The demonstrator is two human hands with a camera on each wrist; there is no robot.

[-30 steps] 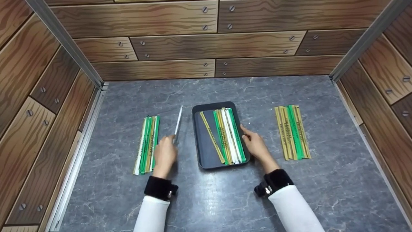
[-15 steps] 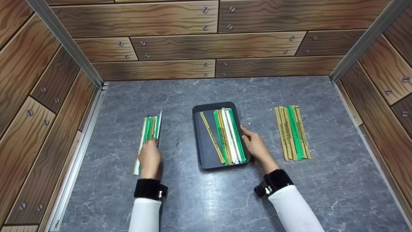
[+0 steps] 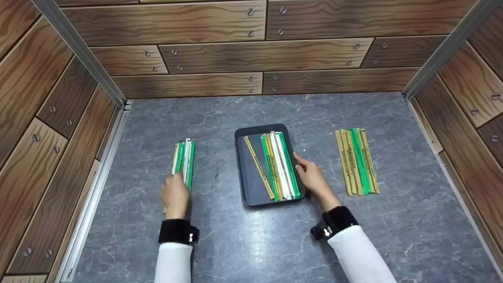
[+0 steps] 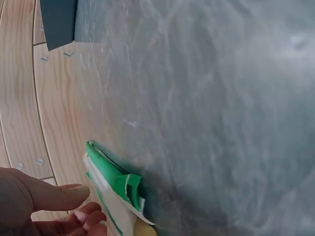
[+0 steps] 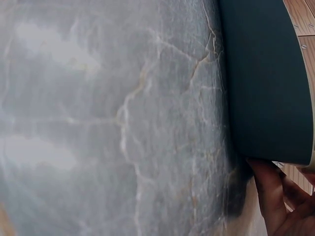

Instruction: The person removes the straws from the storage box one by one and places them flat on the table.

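My left hand (image 3: 175, 193) is over the left row of wrapped straws (image 3: 191, 157), in green, white and gold. A white wrapped straw (image 3: 186, 157) lies along the top of that row. In the left wrist view, the thumb (image 4: 69, 196) and loosely bent fingers are beside the straw ends (image 4: 115, 179), with a gap and nothing visible between them. My right hand (image 3: 312, 179) touches the right side of a dark tray (image 3: 247, 192). Inside the tray lie several upright green, gold and white straws (image 3: 281, 169) and one slanted gold straw (image 3: 259, 169).
Another row of gold and green straws (image 3: 357, 161) lies to the right on the grey marbled table (image 3: 251, 239). Wood-patterned walls (image 3: 251, 59) close off the back and both sides. A metal rail (image 3: 90, 188) runs along the left edge.
My left hand has moved left from beside the tray with the white straw, which now lies on the left row. The right hand and tray have not moved.
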